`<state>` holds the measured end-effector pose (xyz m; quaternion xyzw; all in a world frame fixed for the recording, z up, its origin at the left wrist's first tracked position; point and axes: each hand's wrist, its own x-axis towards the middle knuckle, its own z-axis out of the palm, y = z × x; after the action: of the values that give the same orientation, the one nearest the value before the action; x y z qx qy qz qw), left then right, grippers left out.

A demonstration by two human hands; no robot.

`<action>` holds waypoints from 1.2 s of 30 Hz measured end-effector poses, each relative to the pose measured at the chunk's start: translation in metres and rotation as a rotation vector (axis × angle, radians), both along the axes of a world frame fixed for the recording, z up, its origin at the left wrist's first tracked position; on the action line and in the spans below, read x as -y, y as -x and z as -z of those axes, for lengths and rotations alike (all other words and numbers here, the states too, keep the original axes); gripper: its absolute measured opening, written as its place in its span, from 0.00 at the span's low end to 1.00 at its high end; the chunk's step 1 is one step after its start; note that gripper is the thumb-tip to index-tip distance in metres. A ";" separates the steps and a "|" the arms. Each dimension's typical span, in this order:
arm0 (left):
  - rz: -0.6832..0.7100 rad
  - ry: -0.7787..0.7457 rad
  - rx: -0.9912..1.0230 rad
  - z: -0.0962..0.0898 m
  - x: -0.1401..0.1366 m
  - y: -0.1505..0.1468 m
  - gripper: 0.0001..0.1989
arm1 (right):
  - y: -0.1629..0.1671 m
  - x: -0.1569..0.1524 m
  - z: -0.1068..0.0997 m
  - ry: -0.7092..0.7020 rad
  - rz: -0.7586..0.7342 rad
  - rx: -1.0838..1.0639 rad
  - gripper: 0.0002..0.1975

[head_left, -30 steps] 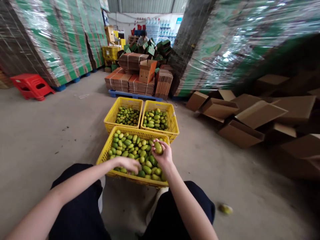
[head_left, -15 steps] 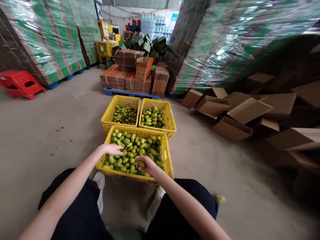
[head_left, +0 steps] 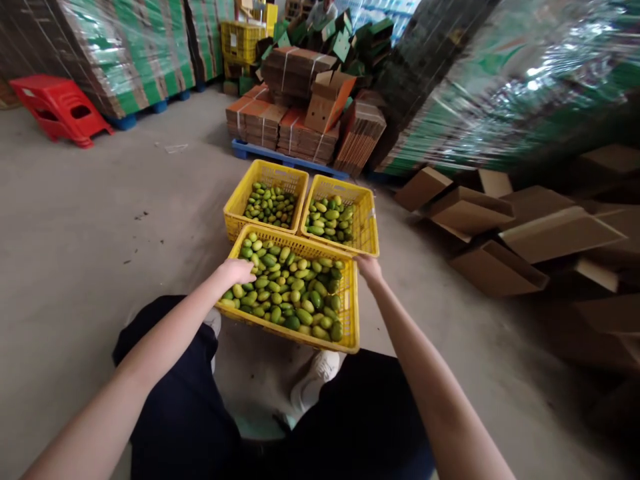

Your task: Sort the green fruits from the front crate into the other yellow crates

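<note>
The near yellow plastic crate (head_left: 356,313), full of small oval green-yellow fruits that look like mangoes (head_left: 276,287), stands between my knees. My left hand (head_left: 239,272) is closed over its left rim, the fingertips reaching inside next to the fruit. At the far right corner, my right hand (head_left: 369,268) is closed on the rim of the same crate, its fingers partly hidden. Neither hand has a fruit showing in it. Two more yellow crates, a left one (head_left: 235,212) and a right one (head_left: 369,227), sit just beyond, each partly filled with the same fruits.
Bundled flat cartons (head_left: 260,123) lie on a blue pallet (head_left: 290,160) behind the crates. Loose cardboard boxes (head_left: 495,267) are piled at right. A red stool (head_left: 63,110) stands at left. Wrapped stacks (head_left: 140,60) rise on both sides. A person is partly visible at the back.
My right hand has left the fruit it was holding and moved to the crate's right rim. My left hand has gone from above the fruit to the left rim. The view has tilted down.
</note>
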<state>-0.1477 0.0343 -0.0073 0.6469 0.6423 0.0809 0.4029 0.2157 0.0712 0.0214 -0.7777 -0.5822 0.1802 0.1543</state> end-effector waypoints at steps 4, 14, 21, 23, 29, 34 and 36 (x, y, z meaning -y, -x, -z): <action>-0.038 0.025 0.124 0.010 0.003 0.005 0.14 | 0.042 0.044 0.076 0.215 -0.156 0.086 0.14; -0.058 -0.082 0.160 0.003 0.010 -0.001 0.14 | 0.125 0.062 0.183 0.446 -0.359 0.175 0.27; -0.018 -0.077 0.068 -0.007 0.005 -0.003 0.13 | 0.119 0.053 0.180 0.460 -0.365 -0.048 0.21; 0.137 -0.055 -0.109 -0.017 0.005 -0.006 0.12 | 0.116 0.045 0.169 0.454 -0.385 -0.184 0.21; 0.621 -0.442 -0.339 -0.056 0.020 -0.036 0.26 | 0.118 0.054 0.092 0.395 -0.355 -1.120 0.22; 0.695 -0.665 -0.163 -0.072 0.032 -0.056 0.22 | 0.127 0.076 0.030 0.270 -0.284 -1.537 0.21; 0.636 -0.751 -0.148 -0.073 0.032 -0.056 0.19 | 0.124 0.075 0.024 0.245 -0.317 -1.526 0.24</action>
<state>-0.0913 0.0021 0.0661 0.9152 0.3666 0.1338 0.1003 0.0914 -0.0033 -0.0023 -0.3584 -0.3954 0.7469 0.3968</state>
